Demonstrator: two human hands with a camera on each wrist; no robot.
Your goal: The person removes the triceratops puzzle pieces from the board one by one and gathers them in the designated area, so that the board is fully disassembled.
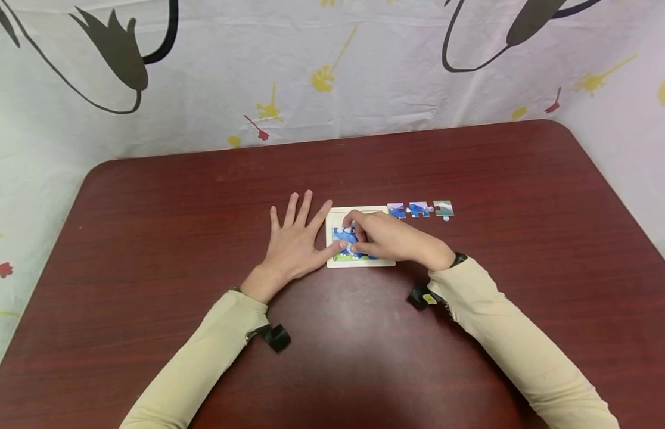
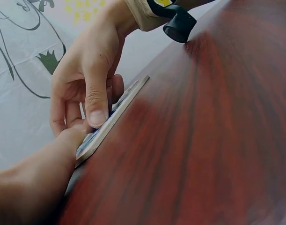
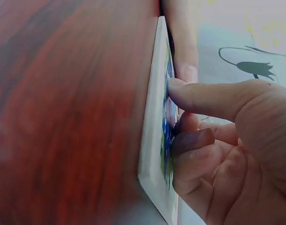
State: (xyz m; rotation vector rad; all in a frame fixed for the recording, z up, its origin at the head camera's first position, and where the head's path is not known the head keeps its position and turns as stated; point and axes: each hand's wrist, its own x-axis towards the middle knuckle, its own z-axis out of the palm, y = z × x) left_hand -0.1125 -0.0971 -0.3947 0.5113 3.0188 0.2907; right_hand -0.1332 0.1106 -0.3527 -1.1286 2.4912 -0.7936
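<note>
A small jigsaw puzzle in a white frame (image 1: pixel 361 264) lies on the table, blue and green pieces (image 1: pixel 343 235) in its lower part. Bent over it, my right hand (image 1: pixel 388 235) has its curled fingers and thumb (image 3: pixel 199 96) around a puzzle piece (image 3: pixel 169 110), largely hidden beneath them. My left hand (image 1: pixel 295 244) lies palm down at the frame's left side, fingers spread. Its thumb (image 1: pixel 335 247) reaches over the frame's edge onto the pieces, near the right thumb. In the left wrist view, the right hand (image 2: pixel 89 77) arches over the frame (image 2: pixel 115 117).
Three loose puzzle pieces, a purple and blue one (image 1: pixel 396 210), a blue one (image 1: pixel 419 209) and a green one (image 1: pixel 444 208), lie in a row right of the frame's top. The dark red table (image 1: pixel 204 196) meets a patterned white cloth (image 1: pixel 204 71) behind.
</note>
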